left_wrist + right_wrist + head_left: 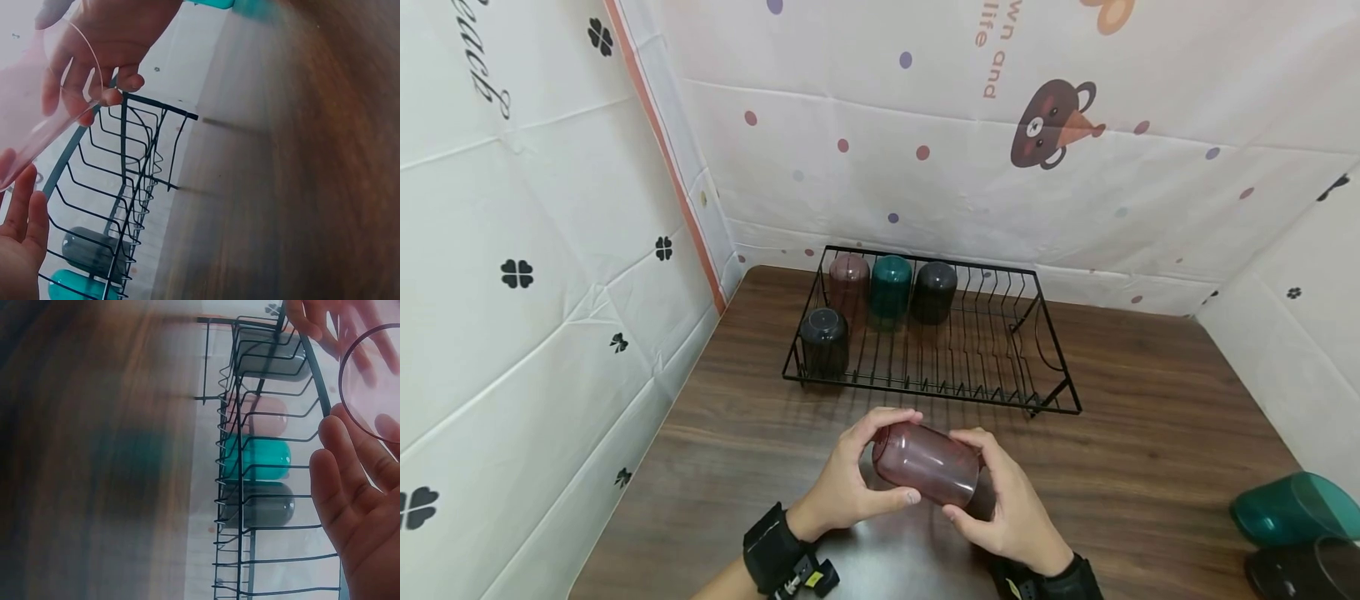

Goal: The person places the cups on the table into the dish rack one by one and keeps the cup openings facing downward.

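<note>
A clear pink glass (927,463) lies tilted on its side between both hands, above the table in front of the rack. My left hand (859,479) grips its closed base end, thumb below and fingers over the top. Around the open rim end, my right hand (1011,500) holds it with thumb and fingers. In the left wrist view the pink glass (37,94) shows see-through, with right-hand fingers visible behind it. The right wrist view catches the round rim of the glass (375,381) beside the right hand (362,487).
A black wire rack (977,350) stands by the back wall. Upside down in it are a pink glass (849,279), a teal glass (891,287), a grey glass (934,292) and another grey glass (824,342). At the right edge lie a teal glass (1285,507) and a dark glass (1303,571).
</note>
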